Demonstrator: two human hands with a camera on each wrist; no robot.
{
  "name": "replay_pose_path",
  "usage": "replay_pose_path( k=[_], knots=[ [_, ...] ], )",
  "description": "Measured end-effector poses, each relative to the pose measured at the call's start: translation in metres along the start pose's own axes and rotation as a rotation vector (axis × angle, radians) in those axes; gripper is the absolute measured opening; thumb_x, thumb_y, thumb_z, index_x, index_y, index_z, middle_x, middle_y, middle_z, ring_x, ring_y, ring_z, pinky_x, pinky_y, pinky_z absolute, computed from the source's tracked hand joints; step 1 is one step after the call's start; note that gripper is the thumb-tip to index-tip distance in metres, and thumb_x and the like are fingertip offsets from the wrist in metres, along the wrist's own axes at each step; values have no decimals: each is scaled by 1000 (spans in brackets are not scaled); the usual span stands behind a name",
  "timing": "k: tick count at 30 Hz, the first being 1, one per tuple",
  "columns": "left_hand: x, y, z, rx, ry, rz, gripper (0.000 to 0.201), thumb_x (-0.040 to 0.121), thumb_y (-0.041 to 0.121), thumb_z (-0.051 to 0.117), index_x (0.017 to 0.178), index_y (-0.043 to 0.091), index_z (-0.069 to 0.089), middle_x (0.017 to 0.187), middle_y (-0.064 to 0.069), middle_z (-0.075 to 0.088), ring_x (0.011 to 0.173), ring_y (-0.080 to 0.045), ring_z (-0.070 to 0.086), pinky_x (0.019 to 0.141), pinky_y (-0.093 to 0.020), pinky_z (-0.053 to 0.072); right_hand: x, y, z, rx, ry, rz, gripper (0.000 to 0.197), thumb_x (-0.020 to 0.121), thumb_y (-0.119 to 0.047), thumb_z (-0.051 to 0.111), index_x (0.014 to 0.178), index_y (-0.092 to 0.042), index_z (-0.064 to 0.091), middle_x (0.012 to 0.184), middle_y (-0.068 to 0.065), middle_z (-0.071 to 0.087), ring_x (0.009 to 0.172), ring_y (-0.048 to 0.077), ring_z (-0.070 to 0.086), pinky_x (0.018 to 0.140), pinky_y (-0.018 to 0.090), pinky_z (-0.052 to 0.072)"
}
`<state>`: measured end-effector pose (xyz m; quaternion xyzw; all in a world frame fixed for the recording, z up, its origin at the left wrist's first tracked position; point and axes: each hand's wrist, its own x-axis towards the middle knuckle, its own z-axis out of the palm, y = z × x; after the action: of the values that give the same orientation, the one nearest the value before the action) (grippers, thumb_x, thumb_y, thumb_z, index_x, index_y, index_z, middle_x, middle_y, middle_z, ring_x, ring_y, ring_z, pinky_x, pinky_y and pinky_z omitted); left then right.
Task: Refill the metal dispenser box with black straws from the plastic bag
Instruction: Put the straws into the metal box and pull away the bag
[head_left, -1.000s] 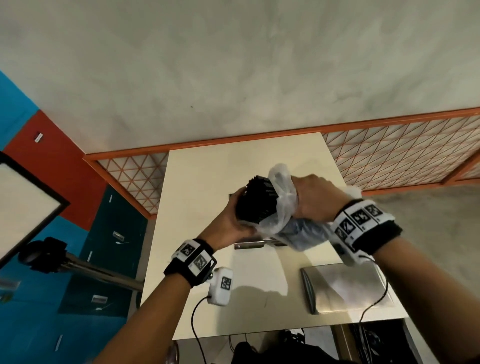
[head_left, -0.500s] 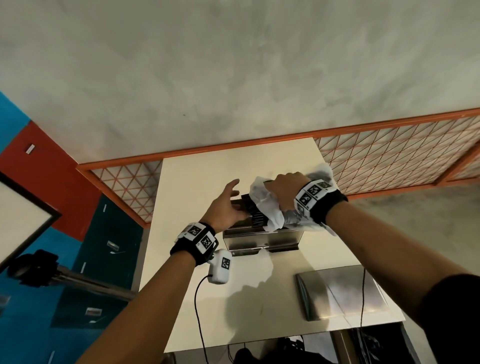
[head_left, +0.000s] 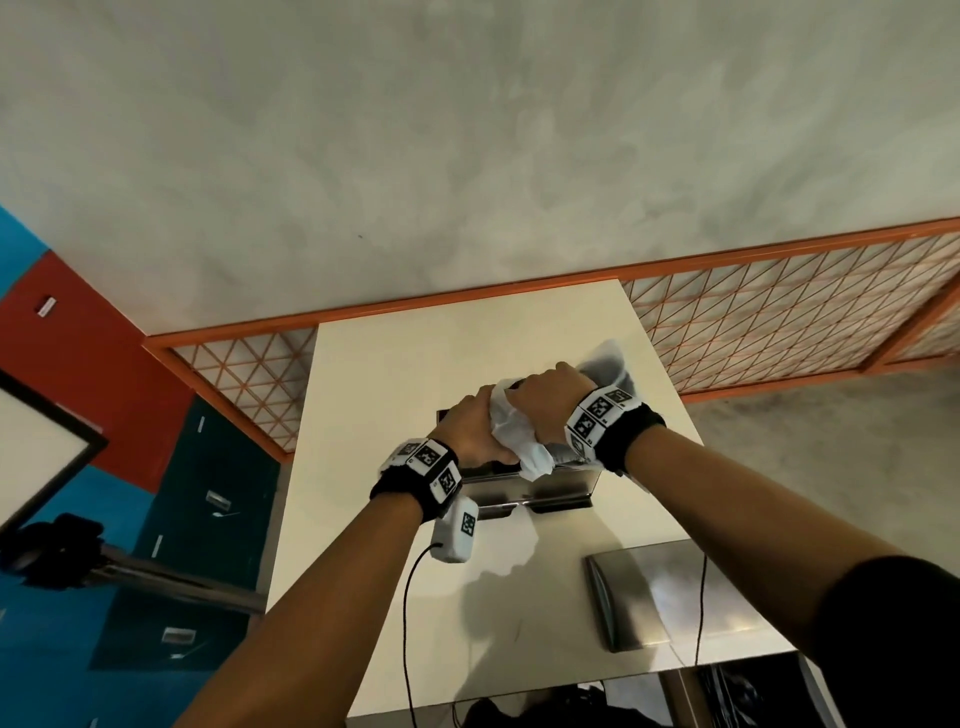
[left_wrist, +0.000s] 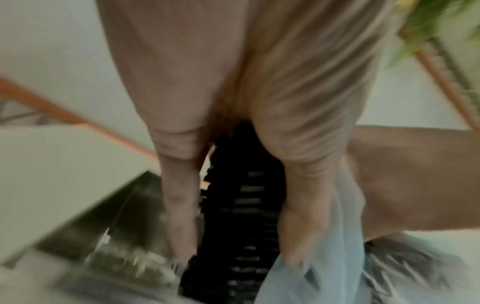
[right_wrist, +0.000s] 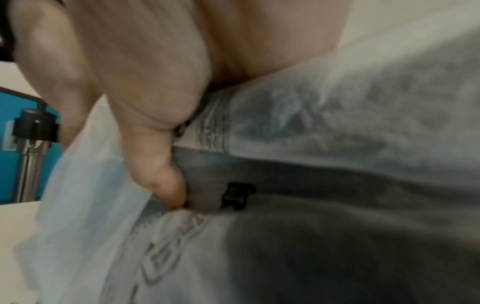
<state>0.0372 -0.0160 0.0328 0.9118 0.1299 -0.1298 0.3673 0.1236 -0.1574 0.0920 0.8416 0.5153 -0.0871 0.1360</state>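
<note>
The open metal dispenser box (head_left: 535, 491) stands mid-table, and both hands meet over its top. My left hand (head_left: 470, 434) grips the bare end of the black straw bundle (left_wrist: 241, 216), thumb on one side and fingers on the other, just above the box's inside (left_wrist: 122, 222). Next to it, my right hand (head_left: 540, 402) clutches the crumpled plastic bag (head_left: 519, 441) round the rest of the bundle, and the bag's tail sticks out behind the wrist. In the right wrist view the thumb presses into the bag (right_wrist: 324, 133). The head view hides the straws.
The box's metal lid (head_left: 654, 592) lies flat near the table's front right corner. The cream table (head_left: 389, 395) is backed by an orange lattice rail (head_left: 779, 312). A dark stand with a metal pole (head_left: 156, 577) sits left of the table. Wrist-camera cables (head_left: 408, 597) hang down in front.
The bagged straw bundle came down from above the table into the box. My left hand, lying open on the box half a second ago, now grips the straw ends beside the right hand.
</note>
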Motion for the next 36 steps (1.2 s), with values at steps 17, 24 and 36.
replay_pose_path(
  k=[17, 24, 36],
  knots=[
    [21, -28, 38, -239, -110, 16, 51, 73, -10, 80, 110, 13, 54, 102, -9, 62, 95, -19, 58, 90, -40, 51, -64, 43, 85, 1284, 400, 648, 119, 57, -68, 80, 151, -35, 15, 150, 10, 38, 132, 31, 45, 106, 52, 42],
    [38, -57, 48, -319, -107, -58, 98, 48, 27, 93, 134, 11, 51, 120, -10, 68, 115, -28, 65, 99, -53, 54, -35, 29, 89, 1373, 423, 474, 94, 64, -63, 77, 141, -36, 32, 130, -2, 56, 115, 18, 59, 95, 46, 53],
    [16, -60, 18, -405, 87, 146, 63, 63, 28, 85, 116, 30, 50, 120, -14, 65, 112, -25, 63, 99, -40, 53, -15, 2, 62, 1280, 497, 404, 46, 91, -41, 62, 125, -23, 36, 116, 8, 59, 99, 27, 60, 85, 41, 50]
  ],
)
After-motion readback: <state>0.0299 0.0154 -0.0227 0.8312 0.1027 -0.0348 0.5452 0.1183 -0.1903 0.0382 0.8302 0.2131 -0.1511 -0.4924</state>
